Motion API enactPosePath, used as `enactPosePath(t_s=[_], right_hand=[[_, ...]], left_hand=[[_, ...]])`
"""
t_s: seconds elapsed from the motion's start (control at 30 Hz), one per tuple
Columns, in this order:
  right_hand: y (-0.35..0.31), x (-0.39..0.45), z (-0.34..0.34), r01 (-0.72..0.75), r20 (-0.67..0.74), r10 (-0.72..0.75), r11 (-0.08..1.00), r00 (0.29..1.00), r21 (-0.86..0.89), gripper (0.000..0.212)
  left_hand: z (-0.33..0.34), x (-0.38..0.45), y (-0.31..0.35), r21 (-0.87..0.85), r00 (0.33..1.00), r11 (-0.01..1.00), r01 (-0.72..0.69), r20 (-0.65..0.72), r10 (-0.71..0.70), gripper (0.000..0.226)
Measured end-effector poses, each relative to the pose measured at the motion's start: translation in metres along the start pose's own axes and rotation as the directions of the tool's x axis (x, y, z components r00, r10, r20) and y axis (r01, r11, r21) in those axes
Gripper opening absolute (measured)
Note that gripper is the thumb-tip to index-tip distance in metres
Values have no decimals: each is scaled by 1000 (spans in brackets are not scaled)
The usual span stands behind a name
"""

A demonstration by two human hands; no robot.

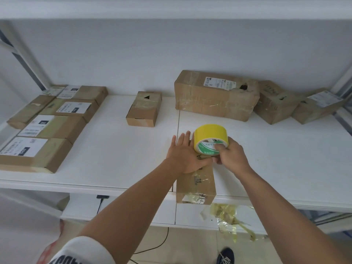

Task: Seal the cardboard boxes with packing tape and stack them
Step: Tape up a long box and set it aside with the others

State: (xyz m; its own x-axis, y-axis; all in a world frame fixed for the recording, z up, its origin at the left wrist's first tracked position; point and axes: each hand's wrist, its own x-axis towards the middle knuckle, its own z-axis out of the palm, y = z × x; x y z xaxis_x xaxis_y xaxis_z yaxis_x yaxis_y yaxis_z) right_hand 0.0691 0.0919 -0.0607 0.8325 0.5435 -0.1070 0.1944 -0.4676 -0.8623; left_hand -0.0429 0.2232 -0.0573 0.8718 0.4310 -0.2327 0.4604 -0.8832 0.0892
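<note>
White shelf (266,168) is bearing a light, stiff box (196,185); left hand (183,153) is pressing it flat, fingers spread; right hand (231,155) is pinching the tape roll (208,139) through its core.

Head-worn view, 1 wide-angle camera.
It looks forward and down, close over a white shelf (114,149).

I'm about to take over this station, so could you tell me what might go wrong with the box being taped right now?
The box sticks out past the front edge of the shelf, so pulling the tape toward the person could drag or tip it off. Only the flat left hand holds it down, while the right hand grips the yellow tape roll, so the box may slide. The crumpled tape scraps hanging just below could stick to fresh tape.
</note>
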Motion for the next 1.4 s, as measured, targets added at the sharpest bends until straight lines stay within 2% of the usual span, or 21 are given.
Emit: enactPosePath(t_s=[0.17, 0.27, 0.33, 0.4, 0.47, 0.53, 0.7, 0.83, 1.0, 1.07, 1.17, 1.27, 1.33, 1.4], right_hand=[[13, 1, -22, -10, -114, 5, 999, 993, -51, 13], [22, -3, -19, -90, -78, 111, 969, 991, 231, 17], [21, -6, -13, -198, 13, 218, 860, 976, 471, 22], [20, -11, -6, -304, 164, 262, 689, 951, 658, 25], [20, -15, -1, -358, 261, 247, 581, 933, 730, 29], [19, -17, 4, -374, 295, 231, 552, 927, 745, 30], [22, -16, 6, -378, 317, 208, 578, 925, 723, 25], [23, -14, 5, -339, 297, 182, 663, 938, 667, 22], [32, -7, -9, -243, 116, 215, 804, 970, 543, 16], [42, -4, -19, -247, 68, 246, 830, 967, 501, 18], [47, -5, -23, -259, 68, 260, 828, 963, 497, 17], [43, -9, -18, -286, 93, 279, 803, 956, 523, 14], [42, -12, -16, -310, 121, 292, 788, 949, 532, 14], [45, -14, -16, -326, 139, 300, 774, 944, 543, 17]], left_hand=[[0, -1, 1, 11, 1000, 1000, -8, -10, 8, 110], [1, 1, 2, 50, 1000, 998, -28, -11, 29, 107], [1, 0, 3, 91, 999, 995, -39, -32, 42, 104], [-1, 0, 4, 101, 997, 992, -70, -32, 74, 102], [-4, 0, 11, 69, 994, 992, -105, -22, 107, 103], [-6, 1, 20, 14, 993, 993, -115, -12, 115, 102], [0, 6, 29, -66, 997, 995, -71, -25, 70, 94], [-2, 5, 27, -84, 999, 996, -44, -2, 44, 104], [-6, 3, 25, -118, 998, 991, -58, 4, 59, 118], [-10, 2, 22, -168, 996, 983, -73, 30, 79, 106], [-18, 5, 18, -303, 994, 951, -58, 70, 83, 79], [-17, 11, 18, -341, 1000, 940, -11, -8, 9, 52], [-14, 14, 23, -308, 995, 950, 44, -72, -70, 47], [-12, 21, 31, -204, 985, 975, 92, -125, -119, 48]])
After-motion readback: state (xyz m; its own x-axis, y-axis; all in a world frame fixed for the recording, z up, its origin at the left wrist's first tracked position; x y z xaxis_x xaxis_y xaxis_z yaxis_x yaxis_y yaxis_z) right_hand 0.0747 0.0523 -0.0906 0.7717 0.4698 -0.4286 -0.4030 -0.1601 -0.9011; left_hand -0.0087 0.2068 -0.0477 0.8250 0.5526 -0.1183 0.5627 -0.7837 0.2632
